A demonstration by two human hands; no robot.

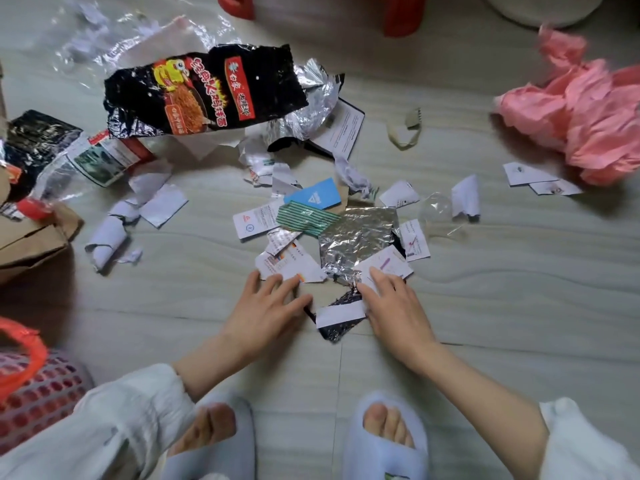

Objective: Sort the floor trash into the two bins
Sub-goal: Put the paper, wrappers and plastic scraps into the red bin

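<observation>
Both grips released: left hand (pixel 268 303) & right hand (pixel 391 299) flat on torn white paper scraps (pixel 341 315), partly hiding crumpled silver foil wrapper (pixel 356 237).

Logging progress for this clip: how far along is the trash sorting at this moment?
Early. Done: nothing clearly; only the red mesh basket's rim shows, its contents hidden. In hand: the left hand and right hand lie flat, fingers straight, on paper scraps and crumpled foil, gripping nothing. Left: the black noodle wrapper, pink plastic bag, blue card and clear film lie on the floor.
</observation>
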